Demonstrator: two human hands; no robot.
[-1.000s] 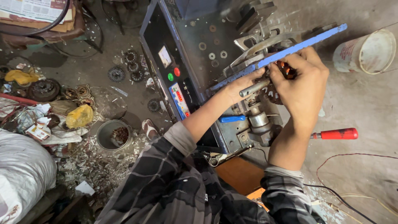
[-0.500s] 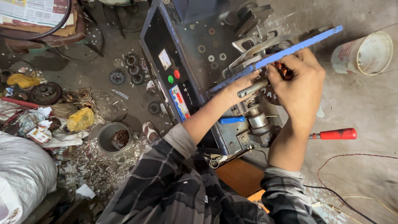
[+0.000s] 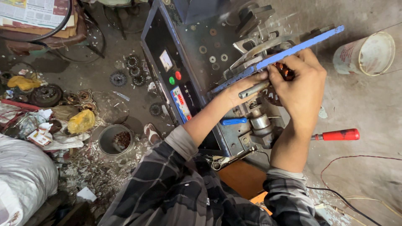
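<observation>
— Since a moment ago your hands have barely shifted; the blue strip point(image 3: 277, 58) keeps its slant across the machine point(image 3: 197, 54).

— Where are my hands exactly?

— Your left hand point(image 3: 242, 87) is closed round a grey metal shaft point(image 3: 254, 89), just under the strip. Your right hand point(image 3: 302, 86) curls over a dark, reddish part point(image 3: 286, 72), fingers pinched on it, though it is mostly hidden, so I can't tell what it is.

— And around them?

— A red-handled tool point(image 3: 335, 135) lies right of your forearm; a white bucket point(image 3: 365, 53) stands far right.
</observation>
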